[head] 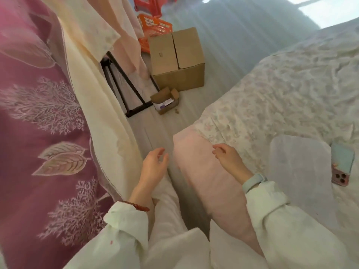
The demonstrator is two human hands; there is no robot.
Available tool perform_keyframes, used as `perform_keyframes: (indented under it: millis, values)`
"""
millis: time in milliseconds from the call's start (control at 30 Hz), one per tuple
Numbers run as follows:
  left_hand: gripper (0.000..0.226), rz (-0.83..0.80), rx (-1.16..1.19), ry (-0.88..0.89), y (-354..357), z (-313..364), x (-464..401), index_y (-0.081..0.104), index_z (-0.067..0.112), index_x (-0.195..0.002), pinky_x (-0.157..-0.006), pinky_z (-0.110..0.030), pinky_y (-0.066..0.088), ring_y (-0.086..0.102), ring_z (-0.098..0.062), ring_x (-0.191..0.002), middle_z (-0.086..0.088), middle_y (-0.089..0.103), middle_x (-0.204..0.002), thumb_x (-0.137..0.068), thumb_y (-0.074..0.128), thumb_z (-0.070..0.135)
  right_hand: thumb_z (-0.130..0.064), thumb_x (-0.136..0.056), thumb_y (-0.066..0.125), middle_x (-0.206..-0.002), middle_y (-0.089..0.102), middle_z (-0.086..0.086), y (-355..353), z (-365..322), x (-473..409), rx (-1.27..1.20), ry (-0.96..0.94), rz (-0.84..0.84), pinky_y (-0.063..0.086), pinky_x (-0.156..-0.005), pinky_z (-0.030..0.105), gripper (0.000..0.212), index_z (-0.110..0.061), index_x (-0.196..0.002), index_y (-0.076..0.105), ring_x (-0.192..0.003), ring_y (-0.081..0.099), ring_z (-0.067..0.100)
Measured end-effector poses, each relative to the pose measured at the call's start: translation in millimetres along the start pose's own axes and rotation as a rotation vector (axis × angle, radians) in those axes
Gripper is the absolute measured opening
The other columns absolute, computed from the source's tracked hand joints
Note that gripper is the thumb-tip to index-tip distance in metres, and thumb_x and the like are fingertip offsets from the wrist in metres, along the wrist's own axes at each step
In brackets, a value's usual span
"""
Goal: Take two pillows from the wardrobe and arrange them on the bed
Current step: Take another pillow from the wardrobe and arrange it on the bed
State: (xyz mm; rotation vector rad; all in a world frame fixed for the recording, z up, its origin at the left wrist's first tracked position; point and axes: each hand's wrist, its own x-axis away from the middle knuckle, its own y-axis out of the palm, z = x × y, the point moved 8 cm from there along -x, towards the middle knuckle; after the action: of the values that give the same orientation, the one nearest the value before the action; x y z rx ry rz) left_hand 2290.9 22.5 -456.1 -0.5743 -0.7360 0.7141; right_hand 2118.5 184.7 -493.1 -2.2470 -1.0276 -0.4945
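Observation:
The bed (281, 90) fills the right side, covered by a pale floral sheet with a pink skirt at its near corner. No pillow shows in this view, and I cannot tell where the wardrobe is. My left hand (153, 166) hovers over the floor beside the bed corner, fingers loosely spread, holding nothing. My right hand (227, 157) hangs over the pink corner of the bed, fingers apart and empty, a pale wristband on the wrist. Both arms wear white sleeves.
A maroon curtain with leaf patterns (38, 133) and a cream curtain (101, 105) hang on the left. A black metal frame (124, 88), a large cardboard box (177, 59), a small open box (165, 100) and an orange basket (155, 28) are on the floor. A phone (342, 164) lies on the bed.

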Motion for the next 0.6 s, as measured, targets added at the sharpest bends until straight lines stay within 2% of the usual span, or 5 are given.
perform_keyframes:
  millis: [200, 300, 367, 433, 600]
  values:
    - [0.035, -0.068, -0.074, 0.204, -69.4, 46.2, -162.6, 0.051, 0.011, -0.124, -0.096, -0.03, 0.039, 0.051, -0.021, -0.114, -0.009, 0.056, -0.126, -0.092, 0.049, 0.025, -0.013, -0.09, 0.041, -0.116, 0.063, 0.016, 11.1, -91.5, -113.3, -0.055, 0.063, 0.223, 0.042, -0.096, 0.038, 0.029, -0.009, -0.112, 0.059, -0.109, 0.056, 0.03]
    - [0.033, -0.067, -0.124, 0.316, -112.5, 74.1, -231.4, 0.053, 0.009, -0.122, -0.092, -0.026, 0.037, 0.052, -0.022, -0.115, -0.009, 0.058, -0.124, -0.092, 0.05, 0.022, -0.013, -0.091, 0.042, -0.115, 0.063, 0.018, 22.5, -146.3, -162.3, -0.064, 0.062, 0.243, 0.04, -0.095, 0.035, 0.028, -0.006, -0.112, 0.059, -0.11, 0.056, 0.032]
    - [0.03, -0.064, -0.116, 0.294, -130.9, 84.9, -271.9, 0.055, 0.007, -0.119, -0.088, -0.025, 0.036, 0.052, -0.024, -0.114, -0.011, 0.059, -0.121, -0.092, 0.05, 0.02, -0.013, -0.091, 0.042, -0.117, 0.063, 0.018, 22.6, -175.6, -185.9, -0.069, 0.06, 0.249, 0.04, -0.095, 0.035, 0.029, -0.005, -0.114, 0.058, -0.11, 0.056, 0.031]
    - [0.032, -0.105, -0.107, 0.272, -132.4, 97.0, -305.3, 0.053, 0.009, -0.121, -0.088, -0.025, 0.037, 0.052, -0.023, -0.113, -0.011, 0.058, -0.123, -0.092, 0.048, 0.021, -0.013, -0.092, 0.042, -0.118, 0.062, 0.018, 14.2, -191.3, -203.2, -0.101, 0.066, 0.277, 0.041, -0.097, 0.037, 0.029, -0.006, -0.114, 0.058, -0.11, 0.056, 0.031]
    - [0.034, -0.283, -0.155, 0.336, -93.2, 157.3, -378.6, 0.051, 0.012, -0.123, -0.09, -0.026, 0.037, 0.052, -0.022, -0.112, -0.01, 0.057, -0.124, -0.092, 0.048, 0.025, -0.02, -0.092, 0.043, -0.118, 0.062, 0.011, -27.5, -193.7, -244.8, -0.168, 0.19, 0.357, 0.039, -0.082, 0.027, 0.028, -0.012, -0.116, 0.057, -0.106, 0.057, 0.025]
